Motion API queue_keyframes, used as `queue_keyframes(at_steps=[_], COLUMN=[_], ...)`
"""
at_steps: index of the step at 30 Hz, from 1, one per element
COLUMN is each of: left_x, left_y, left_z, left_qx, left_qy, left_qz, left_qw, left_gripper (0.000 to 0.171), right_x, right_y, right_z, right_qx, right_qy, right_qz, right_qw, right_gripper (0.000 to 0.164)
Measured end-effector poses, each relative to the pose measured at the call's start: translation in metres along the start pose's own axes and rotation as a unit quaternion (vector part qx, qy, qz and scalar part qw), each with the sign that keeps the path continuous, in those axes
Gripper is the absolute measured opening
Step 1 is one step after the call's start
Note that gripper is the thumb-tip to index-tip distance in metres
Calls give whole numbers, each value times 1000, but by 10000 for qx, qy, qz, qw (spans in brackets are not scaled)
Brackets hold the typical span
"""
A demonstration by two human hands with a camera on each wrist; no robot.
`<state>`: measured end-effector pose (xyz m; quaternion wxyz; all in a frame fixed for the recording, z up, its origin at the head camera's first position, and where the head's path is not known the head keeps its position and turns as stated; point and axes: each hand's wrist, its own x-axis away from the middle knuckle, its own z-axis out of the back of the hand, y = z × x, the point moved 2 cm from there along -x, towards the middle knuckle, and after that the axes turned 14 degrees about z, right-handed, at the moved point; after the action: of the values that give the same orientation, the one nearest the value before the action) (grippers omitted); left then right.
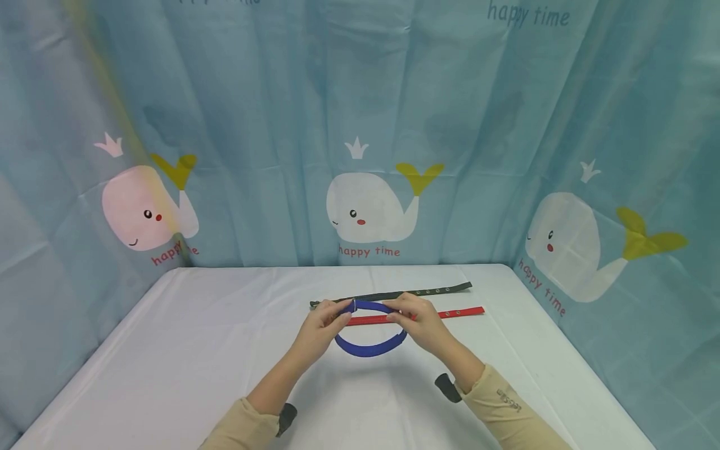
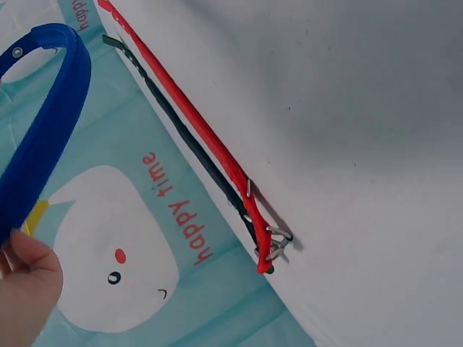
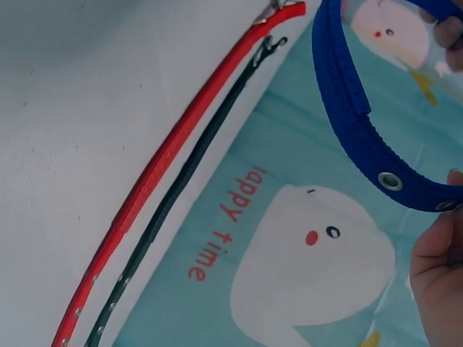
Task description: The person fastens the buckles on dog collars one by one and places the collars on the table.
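Note:
A blue collar (image 1: pixel 371 350) with metal eyelets is bent into a loop and held up above the white table. My left hand (image 1: pixel 322 325) pinches its buckle end between thumb and fingers. On the other side, my right hand (image 1: pixel 422 322) pinches the eyelet end, and an eyelet shows near the thumb in the right wrist view. Behind the loop a red collar (image 1: pixel 461 312) lies stretched out on the table, its buckle showing in the left wrist view. Just beyond that lies a dark green collar (image 1: pixel 450 290), also with a buckle and eyelets.
The white table (image 1: pixel 169 350) ends at a light blue curtain (image 1: pixel 270 212) printed with whales, which hangs at the back and both sides. Black straps (image 1: pixel 448 387) show at both wrists by the beige sleeves (image 1: pixel 500 400).

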<state>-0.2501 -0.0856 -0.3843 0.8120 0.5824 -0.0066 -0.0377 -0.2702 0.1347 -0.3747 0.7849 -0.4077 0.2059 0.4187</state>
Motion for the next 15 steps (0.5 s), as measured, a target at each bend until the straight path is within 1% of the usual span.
queue_keyframes(at_steps=[5,8,11,15], left_x=[-2,-2,-3,-3], left_y=[-3,-4,-5,-5], left_z=[-3,-4,-4,-4], left_qx=[286,442,542,521], left_qy=[370,523,577,557], left_qz=[260,431,582,630], left_qw=[9986,9967,9952,9951], left_gripper=[33,33,32,31], right_x=[0,0,1,1], right_y=[-1,-2,-2,0], right_z=[-4,-6,-7,-8], right_qx=[4,1,-18,-74], right_qy=[35,56,56,33], right_qz=[-76,-131,-136,-88], right_qw=[10000,9999,9999,9999], right_gripper=[24,23,23,24])
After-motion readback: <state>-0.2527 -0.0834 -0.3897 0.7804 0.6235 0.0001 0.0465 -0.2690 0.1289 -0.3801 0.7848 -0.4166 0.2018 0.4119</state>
